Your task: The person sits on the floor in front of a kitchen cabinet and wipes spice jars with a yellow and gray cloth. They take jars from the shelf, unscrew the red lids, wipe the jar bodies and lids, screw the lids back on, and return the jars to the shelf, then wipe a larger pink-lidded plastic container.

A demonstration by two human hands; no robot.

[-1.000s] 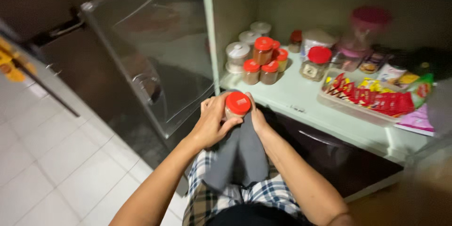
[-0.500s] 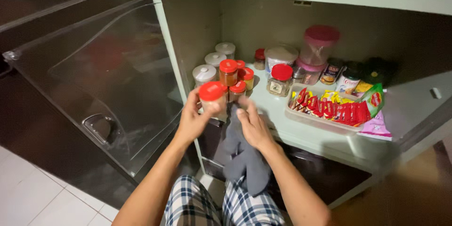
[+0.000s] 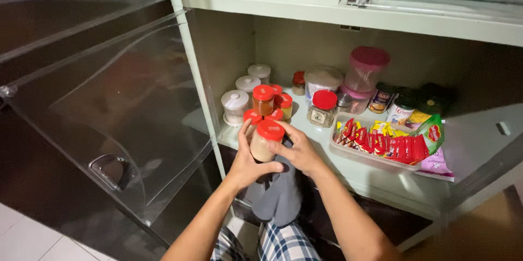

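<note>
Both hands hold a small clear jar with a red lid (image 3: pixel 265 139) at the front edge of the pale green cupboard shelf (image 3: pixel 348 166). My left hand (image 3: pixel 246 166) cups the jar from below and behind. My right hand (image 3: pixel 298 151) touches the lid and the jar's right side, and a grey cloth (image 3: pixel 280 195) hangs down under its palm. Just behind the jar stands a cluster of red-lidded spice jars (image 3: pixel 271 101).
White-lidded containers (image 3: pixel 239 97) stand at the shelf's left rear. A larger red-lidded jar (image 3: pixel 322 108), a pink-lidded container (image 3: pixel 365 73), tins and a clear tray of red sachets (image 3: pixel 384 138) fill the right. The clear cupboard door (image 3: pixel 103 125) swings open at the left.
The jar went from in front of my lap up to the shelf edge. My right hand, off the jar half a second ago, is back on it. The camera tilted up.
</note>
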